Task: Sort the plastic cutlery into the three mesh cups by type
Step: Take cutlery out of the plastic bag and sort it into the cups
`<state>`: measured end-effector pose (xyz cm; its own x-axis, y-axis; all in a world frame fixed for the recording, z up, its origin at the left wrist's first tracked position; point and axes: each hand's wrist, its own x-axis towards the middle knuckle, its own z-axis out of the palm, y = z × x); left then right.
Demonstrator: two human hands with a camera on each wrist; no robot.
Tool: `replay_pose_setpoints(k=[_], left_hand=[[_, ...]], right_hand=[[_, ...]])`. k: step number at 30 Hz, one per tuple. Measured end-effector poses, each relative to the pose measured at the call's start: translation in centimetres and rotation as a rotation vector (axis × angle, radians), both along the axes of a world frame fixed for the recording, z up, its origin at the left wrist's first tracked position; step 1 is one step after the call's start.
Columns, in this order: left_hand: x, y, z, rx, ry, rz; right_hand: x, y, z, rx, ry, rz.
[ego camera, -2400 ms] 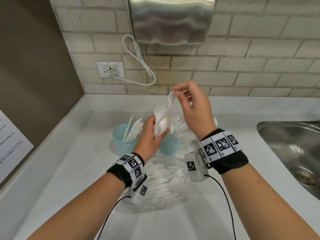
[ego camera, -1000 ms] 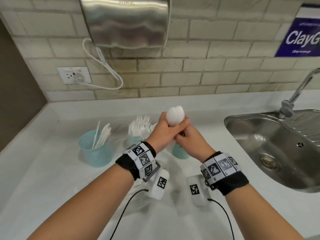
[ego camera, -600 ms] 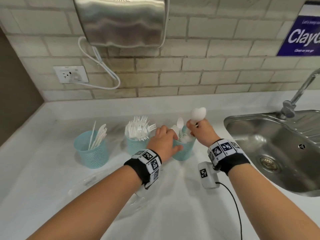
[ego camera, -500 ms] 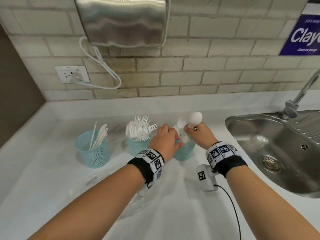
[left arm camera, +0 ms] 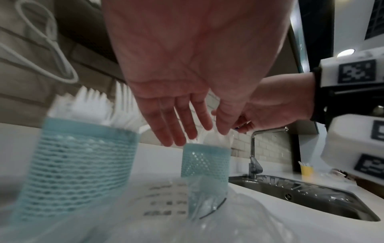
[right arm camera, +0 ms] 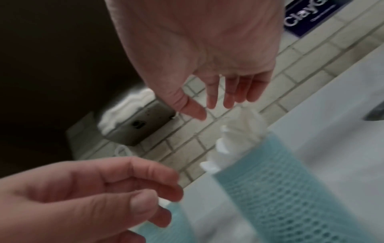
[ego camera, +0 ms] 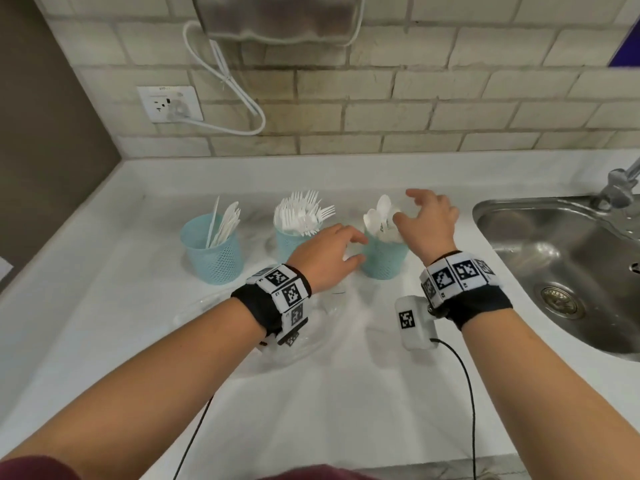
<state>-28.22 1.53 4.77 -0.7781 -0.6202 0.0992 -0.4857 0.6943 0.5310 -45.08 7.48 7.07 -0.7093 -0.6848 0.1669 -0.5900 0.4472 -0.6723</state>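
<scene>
White stone-look countertop (ego camera: 104,341) fills the lower two-thirds of the head view, w/ a stainless steel sink (ego camera: 561,258) at the right edge. Mid-frame, three pale-teal plastic mesh cups stand in a row: left cup (ego camera: 214,254) w/ white plastic knives (ego camera: 225,226), middle cup (ego camera: 294,242) w/ white plastic forks (ego camera: 301,213), right cup (ego camera: 384,254) w/ white plastic spoons (ego camera: 379,213), handles down, bowls up, so long axes run approx. vertical. A crumpled clear plastic bag (left arm camera: 207,213) lies on the counter in front of the cups, under the left wrist; no cutlery can be made out in it. Right hand (ego camera: 427,220) hovers just above and right of the spoon bowls, fingers spread and slack, holding nothing. Left hand (ego camera: 327,261) sits just left of the right cup, near its wall, fingers loosely bent, also holding nothing; contact w/ the cup can't be confirmed. Spoons lie directly below the right fingertips, so that hand is nearer for any tidying; sorting looks about done. Left wrist view alone shows the bag's print and a small yellow cup (left arm camera: 306,170) beyond the sink; right wrist view alone shows the gap betw. the right-hand fingers (right arm camera: 228,100) and the spoons.
</scene>
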Motion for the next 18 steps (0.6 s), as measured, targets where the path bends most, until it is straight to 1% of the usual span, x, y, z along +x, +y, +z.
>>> replay_pose_setpoints(k=[1, 3, 5, 6, 7, 8, 11, 14, 16, 18], left_hand=[[1.0, 0.1, 0.3, 0.008, 0.001, 0.003], [3.7, 0.5, 0.6, 0.052, -0.034, 0.043], [6.4, 0.4, 0.6, 0.07, -0.108, 0.094], [7.7, 0.3, 0.4, 0.074, -0.167, 0.124], [9.0, 0.0, 0.1, 0.082, -0.242, 0.152], [10.2, -0.2, -0.3, 0.092, -0.327, 0.174], [13.1, -0.5, -1.7, 0.129, -0.567, 0.214], [15.0, 0.1, -3.2, 0.112, -0.74, 0.228], [15.5, 0.6, -3.8, 0.094, -0.803, 0.222], [15.5, 0.7, -4.2, 0.06, -0.786, 0.227]], right_hand=[[1.1, 0.3, 0.3, -0.064, 0.032, 0.006], [4.4, 0.8, 0.3, -0.182, 0.045, 0.096], [7.7, 1.1, -0.1, -0.257, -0.071, 0.278], [9.1, 1.3, -0.6, -0.24, -0.152, 0.369], [10.4, 1.5, -1.2, -0.175, -0.218, 0.443], [11.5, 1.6, -2.0, -0.083, -0.238, 0.504], [13.0, 1.7, -5.0, 0.228, -0.092, 0.61], [13.4, 1.7, -7.1, 0.447, 0.085, 0.656], [13.7, 1.5, -7.9, 0.577, 0.186, 0.673], [14.1, 1.2, -8.5, 0.626, 0.247, 0.658]])
